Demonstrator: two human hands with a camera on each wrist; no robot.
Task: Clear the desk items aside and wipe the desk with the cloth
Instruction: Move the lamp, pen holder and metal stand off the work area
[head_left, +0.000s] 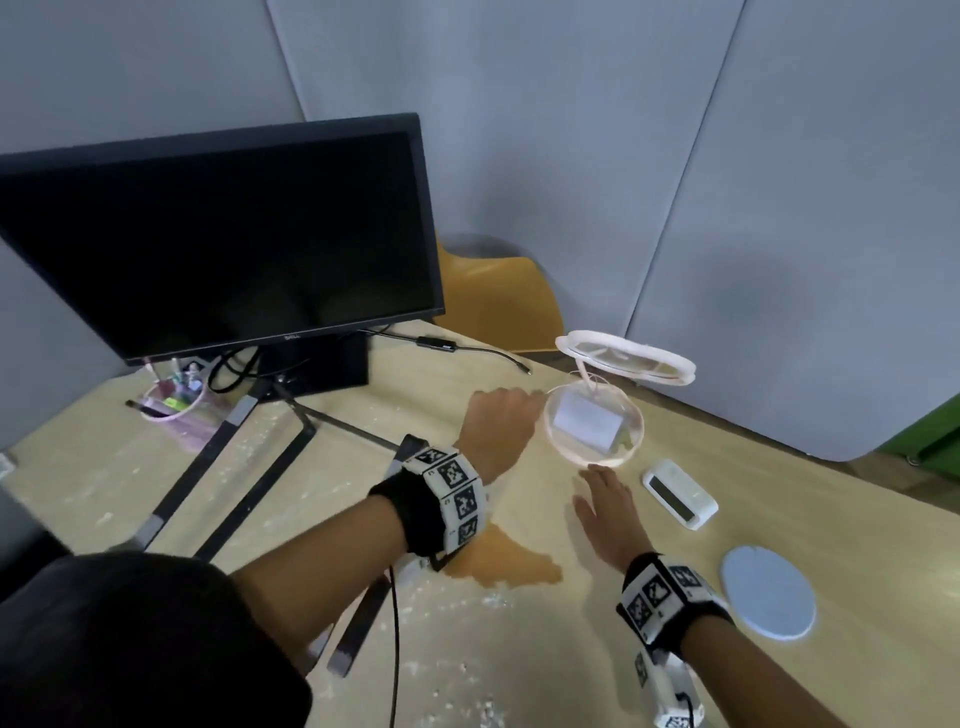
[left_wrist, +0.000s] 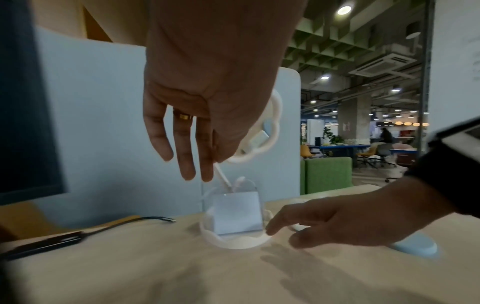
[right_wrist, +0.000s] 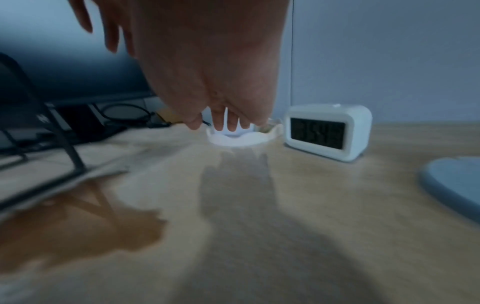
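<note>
A white mirror stand has a cloud-edged ring (head_left: 623, 358) on a thin stem above a round clear base (head_left: 592, 451) that holds a white card. My left hand (head_left: 501, 415) hovers at the base's left side. Its fingers (left_wrist: 189, 164) hang straight down beside the stem and hold nothing. My right hand (head_left: 608, 499) lies low over the desk in front of the base. The right fingertips (left_wrist: 272, 228) reach the base rim (left_wrist: 233, 244). In the right wrist view, those fingertips (right_wrist: 221, 123) hide part of the base (right_wrist: 244, 140). A brown puddle (head_left: 504, 564) spreads on the desk.
A white digital clock (head_left: 680, 493) stands right of the base, with a blue round pad (head_left: 769, 592) nearer me. A black monitor (head_left: 218, 234), a pen pot (head_left: 176, 410) and a black metal stand (head_left: 234, 467) fill the left. White crumbs (head_left: 457, 675) litter the desk front.
</note>
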